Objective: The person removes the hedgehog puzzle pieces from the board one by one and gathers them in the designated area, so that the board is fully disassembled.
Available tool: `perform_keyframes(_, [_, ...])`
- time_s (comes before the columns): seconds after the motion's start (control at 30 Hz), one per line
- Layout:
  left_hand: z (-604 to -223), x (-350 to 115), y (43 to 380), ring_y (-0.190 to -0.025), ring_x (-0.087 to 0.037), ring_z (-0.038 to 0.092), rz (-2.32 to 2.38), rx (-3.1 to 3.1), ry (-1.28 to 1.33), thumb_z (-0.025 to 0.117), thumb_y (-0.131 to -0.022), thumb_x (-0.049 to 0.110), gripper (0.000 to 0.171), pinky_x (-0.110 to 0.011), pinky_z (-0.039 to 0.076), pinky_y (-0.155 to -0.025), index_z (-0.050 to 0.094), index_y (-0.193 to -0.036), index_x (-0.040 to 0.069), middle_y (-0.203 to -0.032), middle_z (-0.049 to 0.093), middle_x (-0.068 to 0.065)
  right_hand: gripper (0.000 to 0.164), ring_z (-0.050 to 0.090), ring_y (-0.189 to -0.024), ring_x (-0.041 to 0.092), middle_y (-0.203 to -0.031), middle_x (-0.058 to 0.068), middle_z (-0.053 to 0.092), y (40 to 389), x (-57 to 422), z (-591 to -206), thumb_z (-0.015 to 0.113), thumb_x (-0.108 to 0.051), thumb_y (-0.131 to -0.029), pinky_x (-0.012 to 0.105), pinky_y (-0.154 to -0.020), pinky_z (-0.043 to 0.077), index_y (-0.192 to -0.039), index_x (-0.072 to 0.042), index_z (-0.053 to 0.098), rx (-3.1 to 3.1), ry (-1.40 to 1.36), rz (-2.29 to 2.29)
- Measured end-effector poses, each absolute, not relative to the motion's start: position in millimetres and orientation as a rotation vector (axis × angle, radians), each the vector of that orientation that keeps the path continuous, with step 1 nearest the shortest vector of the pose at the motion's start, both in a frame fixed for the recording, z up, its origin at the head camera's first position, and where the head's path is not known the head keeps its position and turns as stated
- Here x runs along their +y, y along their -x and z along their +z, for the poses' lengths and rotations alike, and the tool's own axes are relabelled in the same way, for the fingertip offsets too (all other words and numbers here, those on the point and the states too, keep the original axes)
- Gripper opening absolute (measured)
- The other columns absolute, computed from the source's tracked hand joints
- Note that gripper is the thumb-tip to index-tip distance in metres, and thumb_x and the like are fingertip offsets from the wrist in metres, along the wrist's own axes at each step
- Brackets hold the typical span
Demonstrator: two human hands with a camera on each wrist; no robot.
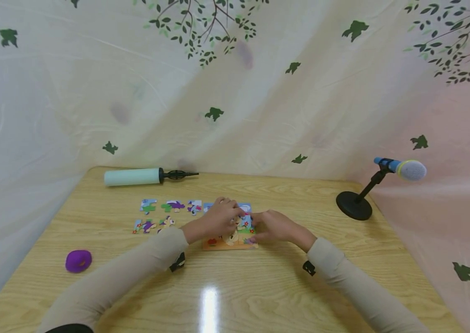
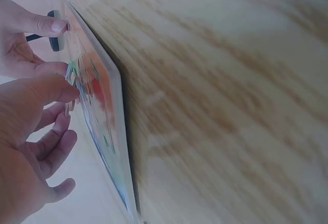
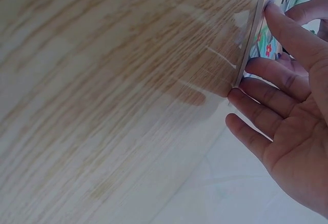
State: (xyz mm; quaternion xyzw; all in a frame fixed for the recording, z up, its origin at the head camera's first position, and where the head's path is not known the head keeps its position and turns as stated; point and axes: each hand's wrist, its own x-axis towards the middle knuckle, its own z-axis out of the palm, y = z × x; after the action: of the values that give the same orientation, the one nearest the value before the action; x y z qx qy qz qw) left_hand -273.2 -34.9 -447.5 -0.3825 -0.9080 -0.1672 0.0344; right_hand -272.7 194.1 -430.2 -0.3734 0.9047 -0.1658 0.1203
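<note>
A jigsaw puzzle board (image 1: 220,247) with an orange lower border lies flat on the table. My left hand (image 1: 220,219) is over it, covering much of the picture; in the left wrist view its thumb and index finger pinch a small puzzle piece (image 2: 70,106) seen edge-on. At the board's right side is my right hand (image 1: 276,226). The right wrist view shows its thumb (image 3: 277,19) pressing on the board's border while other fingertips touch the edge and the picture. Those fingers are extended, only slightly bent.
Several loose puzzle pieces (image 1: 148,225) lie left of the board in two rows. A purple ring-like object (image 1: 78,261) is at the left. Behind lies a pale green hand pump (image 1: 132,177). A microphone (image 1: 411,170) on a black stand is at the back right.
</note>
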Motion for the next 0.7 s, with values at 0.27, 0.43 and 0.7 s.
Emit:
perform_keyframes(0.27, [-445.6,-37.2,277.4,-0.114,-0.032,0.06,-0.594,-2.861,1.193,0.066,-0.091,0.01,0.034,-0.058,0.036,-0.113,0.07,-0.125,0.007,-0.12,0.068,-0.012,0.042,0.065,-0.122,0.036,-0.139,0.025,0.061,272.0,195.9,-429.4,0.078,-0.037,-0.089,0.049,-0.1,0.053,-0.109,0.0,0.074,2.64,1.129,-0.476])
perform_keyframes(0.43, [-448.8,-40.3,279.7,-0.115,-0.03,0.06,-0.615,-2.884,1.176,0.068,-0.089,0.01,0.032,-0.058,0.037,-0.112,0.072,-0.121,0.008,-0.119,0.068,-0.01,0.048,0.064,-0.123,0.036,-0.144,0.024,0.057,271.7,196.1,-428.7,0.078,-0.036,-0.09,0.048,-0.1,0.053,-0.118,0.002,0.072,2.636,1.121,-0.456])
perform_keyframes(0.7, [-446.6,-53.7,278.1,-0.103,-0.024,0.062,-0.726,-2.811,1.199,0.071,-0.086,0.007,0.032,-0.05,0.046,-0.102,0.074,-0.118,0.008,-0.109,0.069,-0.007,0.044,0.063,-0.125,0.036,-0.146,0.021,0.057,271.5,195.9,-428.1,0.077,-0.035,-0.091,0.049,-0.102,0.052,-0.116,0.0,0.073,2.632,1.11,-0.45])
